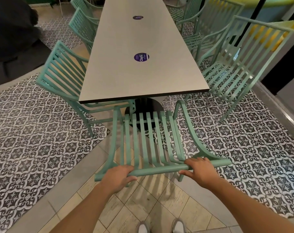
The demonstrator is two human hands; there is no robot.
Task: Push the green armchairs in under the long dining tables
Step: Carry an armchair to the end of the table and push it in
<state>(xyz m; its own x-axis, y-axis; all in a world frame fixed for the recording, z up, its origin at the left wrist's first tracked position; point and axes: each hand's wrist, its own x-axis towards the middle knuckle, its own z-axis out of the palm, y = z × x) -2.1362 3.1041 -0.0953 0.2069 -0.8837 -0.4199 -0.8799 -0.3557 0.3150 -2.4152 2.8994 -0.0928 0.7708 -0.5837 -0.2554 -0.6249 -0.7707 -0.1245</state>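
Your left hand and right hand both grip the end armchair by its top rail; push evenly, squarely toward the table; keep armrests clear of its edge.

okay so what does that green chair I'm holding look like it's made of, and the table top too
Green armchair: looks like painted metal, matte mint finish; thin slats and tubular top rail suggest it, though moulded plastic can't be excluded. Table top: seems a laminate board, smooth pale grey surface with a thin dark edge band.
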